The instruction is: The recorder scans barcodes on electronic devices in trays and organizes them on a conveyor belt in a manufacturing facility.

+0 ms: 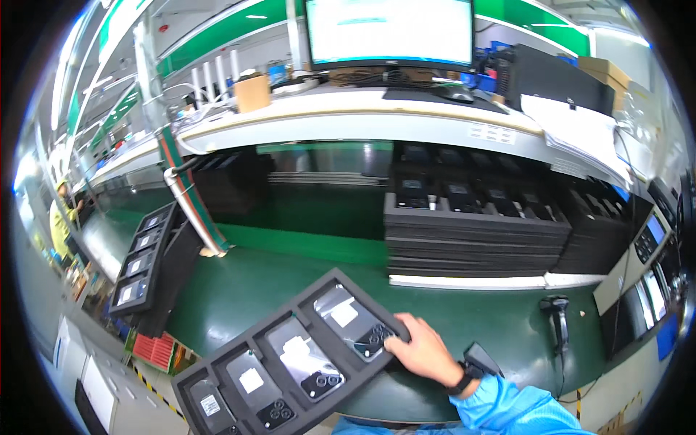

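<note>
Right hand (423, 353) grips my foam tray (217, 373) at its right end, four phones (308, 366) seated; left hand unseen. Stacked trays (471, 243) wait far right.

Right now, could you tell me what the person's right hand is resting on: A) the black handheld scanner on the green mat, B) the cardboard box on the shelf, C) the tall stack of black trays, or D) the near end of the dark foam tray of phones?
D: the right hand lies on the edge of the foam tray, by the phone in its end slot, while the scanner lies apart.
</note>
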Demonstrator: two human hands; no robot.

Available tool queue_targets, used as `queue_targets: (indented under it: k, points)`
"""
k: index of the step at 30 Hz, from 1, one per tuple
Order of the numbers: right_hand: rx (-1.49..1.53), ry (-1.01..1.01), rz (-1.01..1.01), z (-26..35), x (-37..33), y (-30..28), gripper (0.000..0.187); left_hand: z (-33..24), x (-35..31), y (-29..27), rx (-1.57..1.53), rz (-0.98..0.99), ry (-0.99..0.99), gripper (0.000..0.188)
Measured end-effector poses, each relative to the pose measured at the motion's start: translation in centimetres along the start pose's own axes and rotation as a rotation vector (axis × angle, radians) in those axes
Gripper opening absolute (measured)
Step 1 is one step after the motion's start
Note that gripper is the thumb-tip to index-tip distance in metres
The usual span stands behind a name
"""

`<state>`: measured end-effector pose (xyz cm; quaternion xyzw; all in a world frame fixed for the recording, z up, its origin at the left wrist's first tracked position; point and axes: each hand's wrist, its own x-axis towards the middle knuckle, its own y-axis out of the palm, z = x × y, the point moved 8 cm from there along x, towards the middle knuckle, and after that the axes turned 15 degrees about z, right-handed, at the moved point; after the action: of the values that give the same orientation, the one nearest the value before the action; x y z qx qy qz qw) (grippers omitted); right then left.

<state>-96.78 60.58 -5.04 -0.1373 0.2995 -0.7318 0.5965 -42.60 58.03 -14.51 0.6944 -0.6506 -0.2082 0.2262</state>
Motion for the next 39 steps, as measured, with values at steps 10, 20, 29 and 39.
queue_targets:
  k: [10, 20, 29, 39]
  points:
    - [0.413, 0.168, 0.255, -10.3, -15.5, -3.8, 0.097, 1.8, 1.9, 0.8, 0.348, 0.220, -0.251, 0.043]
    - [0.907, 0.438, -0.064, -20.9, -21.0, -10.0, 0.072, 13.7, 8.7, 22.4, 0.071, 0.821, -0.432, 0.079]
    - [0.515, -0.004, -0.076, -11.6, -17.4, -15.5, 0.069, 16.9, 14.6, 21.4, -0.084, 0.613, -0.618, 0.057]
    - [0.884, -0.051, -0.298, -15.0, -20.0, -17.0, 0.056, 20.2, 10.0, 27.4, -0.151, 0.858, -0.714, 0.078]
